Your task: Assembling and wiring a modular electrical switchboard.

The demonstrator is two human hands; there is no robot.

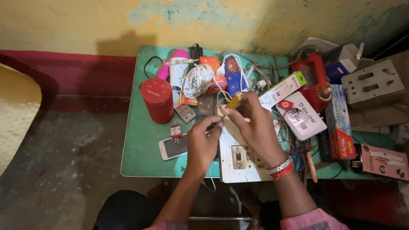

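Head view, hands: two hands are working over the desk (139, 153), close together.
Left hand (201, 143): its fingers are pinching a thin dark tool (214, 125). The tool is pointing right and a little up, toward the other hand.
Right hand (256, 124): its fingers are curling around a small pale part and pinching a little yellow piece (234, 101) at the top. The yellow piece is pointing up and to the right. One red and silver bracelet (281, 168) is sitting on this wrist.
White switch board (238, 160): one, lying flat on the desk just under both hands, its long side running up and down in the picture.
Phone (173, 147): one, lying flat to the left of the left hand, long side running left to right.
Red can (157, 100): one, standing upright, farther back on the left.
White wire bundle (197, 80): one, lying behind the hands.
White boxes (301, 114): two, lying to the right of the hands.
Red tool (316, 79): one, sitting at the back right.
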